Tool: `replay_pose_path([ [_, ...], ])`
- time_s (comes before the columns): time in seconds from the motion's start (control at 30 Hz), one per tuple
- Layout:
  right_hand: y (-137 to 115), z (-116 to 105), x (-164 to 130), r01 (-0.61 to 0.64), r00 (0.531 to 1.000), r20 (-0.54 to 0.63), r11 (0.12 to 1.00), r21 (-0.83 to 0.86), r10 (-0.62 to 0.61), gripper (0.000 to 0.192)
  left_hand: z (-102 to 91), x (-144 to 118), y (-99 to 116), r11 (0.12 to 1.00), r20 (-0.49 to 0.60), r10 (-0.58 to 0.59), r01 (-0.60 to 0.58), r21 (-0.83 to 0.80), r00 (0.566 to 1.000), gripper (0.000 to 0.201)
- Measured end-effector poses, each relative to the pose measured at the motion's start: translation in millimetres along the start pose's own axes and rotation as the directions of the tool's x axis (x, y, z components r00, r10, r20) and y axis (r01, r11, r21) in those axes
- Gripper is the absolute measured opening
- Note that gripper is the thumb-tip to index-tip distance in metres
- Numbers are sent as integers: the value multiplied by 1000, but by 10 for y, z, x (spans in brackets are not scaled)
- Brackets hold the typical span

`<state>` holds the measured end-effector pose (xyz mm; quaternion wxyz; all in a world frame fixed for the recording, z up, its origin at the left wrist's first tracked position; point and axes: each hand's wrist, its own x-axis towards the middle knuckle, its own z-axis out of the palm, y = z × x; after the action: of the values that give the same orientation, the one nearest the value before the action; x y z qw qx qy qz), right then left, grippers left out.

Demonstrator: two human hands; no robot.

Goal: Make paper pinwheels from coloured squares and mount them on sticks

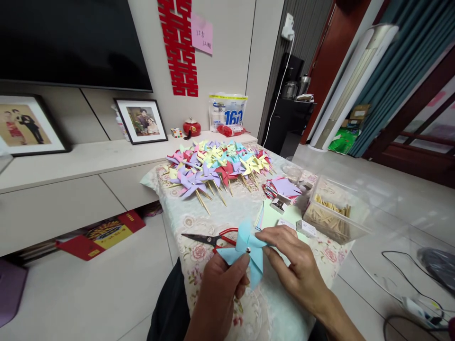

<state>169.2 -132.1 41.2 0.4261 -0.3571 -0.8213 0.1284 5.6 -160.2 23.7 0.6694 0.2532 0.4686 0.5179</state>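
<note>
A light blue paper pinwheel (pixel 255 270) with a silver pin at its centre is held over the near part of the table. My left hand (pixel 223 286) is closed on it, thumb pressed close to the pin. With thumb and fingers, my right hand (pixel 296 263) pinches the pinwheel's right blade. Just behind the pinwheel lie scissors with red handles (pixel 227 233), their dark blades pointing left. Whether a stick is attached behind the pinwheel is hidden by my left hand.
Many finished-looking pinwheels (pixel 215 166) are heaped at the table's far end. Coloured paper squares (pixel 284 187), small white boxes (pixel 306 228) and a clear bin (pixel 329 213) of wooden sticks line the right side. A flowered tablecloth (pixel 199 253) covers the table.
</note>
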Motion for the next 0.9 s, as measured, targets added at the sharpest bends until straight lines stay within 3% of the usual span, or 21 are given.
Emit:
replay_pose_path([
  [0.17, 14, 24, 9, 50, 998, -30, 998, -31, -51, 33, 21, -2, -8, 1000, 18, -14, 15, -20, 1000, 36],
  [0.9, 5, 70, 12, -27, 999, -33, 1000, -5, 26, 22, 71, -61, -10, 1000, -1, -1, 1, 20, 1000, 31],
])
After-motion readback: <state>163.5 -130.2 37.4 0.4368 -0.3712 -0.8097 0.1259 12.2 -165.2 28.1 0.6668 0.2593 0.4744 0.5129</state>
